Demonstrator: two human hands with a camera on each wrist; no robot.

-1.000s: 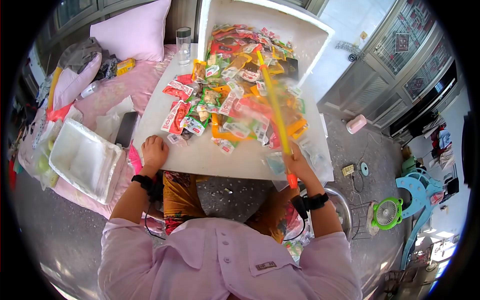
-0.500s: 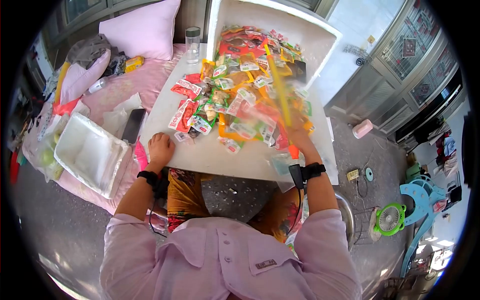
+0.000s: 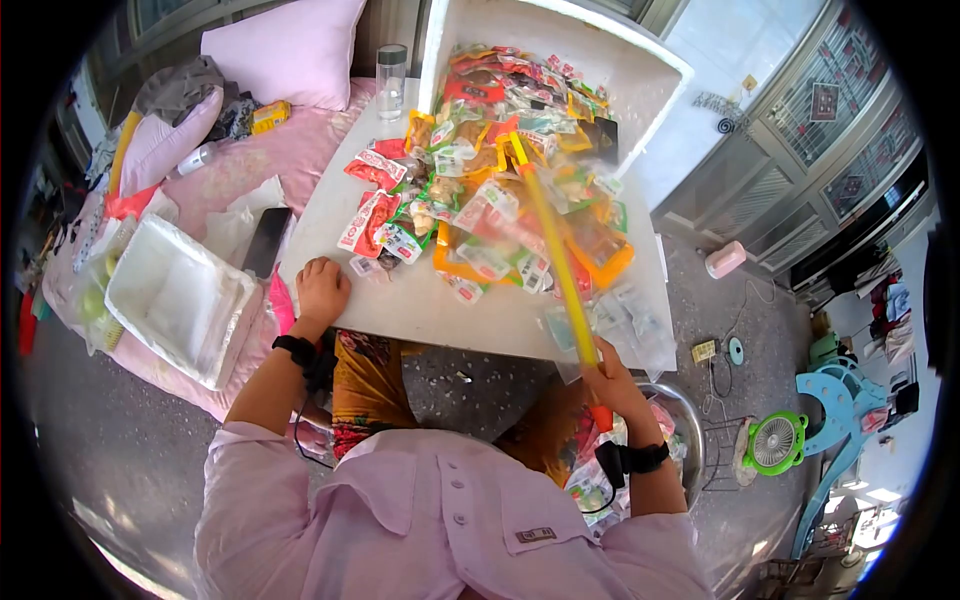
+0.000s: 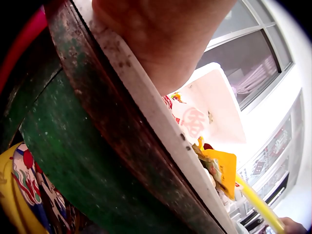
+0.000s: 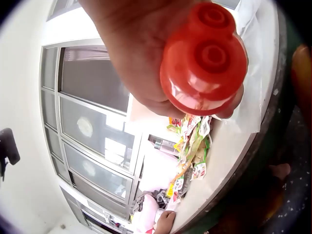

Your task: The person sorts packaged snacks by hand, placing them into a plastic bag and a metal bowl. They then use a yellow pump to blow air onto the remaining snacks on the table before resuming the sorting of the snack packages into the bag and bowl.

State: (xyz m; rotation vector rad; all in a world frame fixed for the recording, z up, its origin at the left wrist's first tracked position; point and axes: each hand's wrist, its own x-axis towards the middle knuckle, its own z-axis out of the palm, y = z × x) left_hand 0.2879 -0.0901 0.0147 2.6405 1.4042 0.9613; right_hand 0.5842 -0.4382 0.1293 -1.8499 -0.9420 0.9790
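Observation:
The right hand [image 3: 618,388] grips the red end of a long yellow stick [image 3: 560,262] at the table's front right edge. Its upper end lies over a pile of colourful snack packets [image 3: 490,205] on the pale table [image 3: 400,310]. In the right wrist view the red handle end [image 5: 204,61] sits within the curled fingers. The left hand [image 3: 323,292] rests on the table's left front edge, holding nothing, fingers loosely bent. A white foam box [image 3: 640,60] lies tipped behind the packets, with more packets inside.
A clear jar [image 3: 391,85] stands at the back left. Left of the table, a pink-covered bed holds a white foam tray [image 3: 180,300] and a dark phone [image 3: 267,242]. Clear bags [image 3: 635,325] lie at the right front edge. Below is a metal basin [image 3: 690,430] with packets.
The right hand has drawn back toward the body with the stick, and the stick's tip has come nearer. Some packets at the right have shifted. The left hand stays on the table.

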